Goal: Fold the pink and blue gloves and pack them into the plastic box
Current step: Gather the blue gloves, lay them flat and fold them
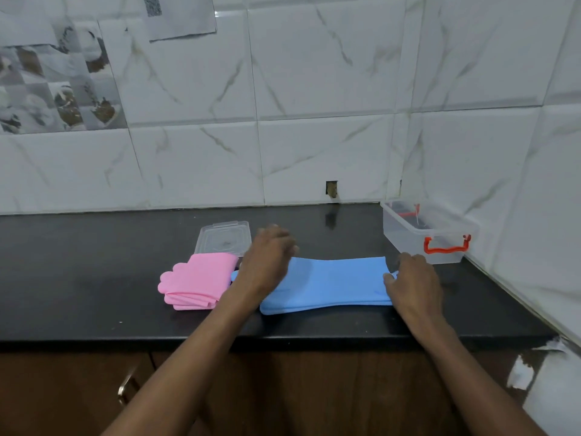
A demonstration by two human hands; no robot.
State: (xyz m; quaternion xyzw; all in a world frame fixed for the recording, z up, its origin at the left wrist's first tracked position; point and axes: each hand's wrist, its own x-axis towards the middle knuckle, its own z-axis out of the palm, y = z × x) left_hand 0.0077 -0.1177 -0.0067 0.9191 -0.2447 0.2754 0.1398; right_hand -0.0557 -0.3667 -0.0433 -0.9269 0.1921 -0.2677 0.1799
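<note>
Blue gloves (327,283) lie flat and stretched sideways on the black counter (94,278), near its front edge. My left hand (267,259) rests on their left end, slightly blurred. My right hand (412,278) covers their right end, fingers curled at the edge. Pink gloves (198,278) sit folded in a stack just left of the blue ones, fingertips pointing left. The clear plastic box (434,243) with red latches stands open at the back right corner.
The box's clear lid (223,239) lies flat behind the pink gloves. Tiled walls close the back and the right side. A small hole (331,187) shows in the back wall. Wooden cabinet doors with a metal handle (125,385) sit below the counter.
</note>
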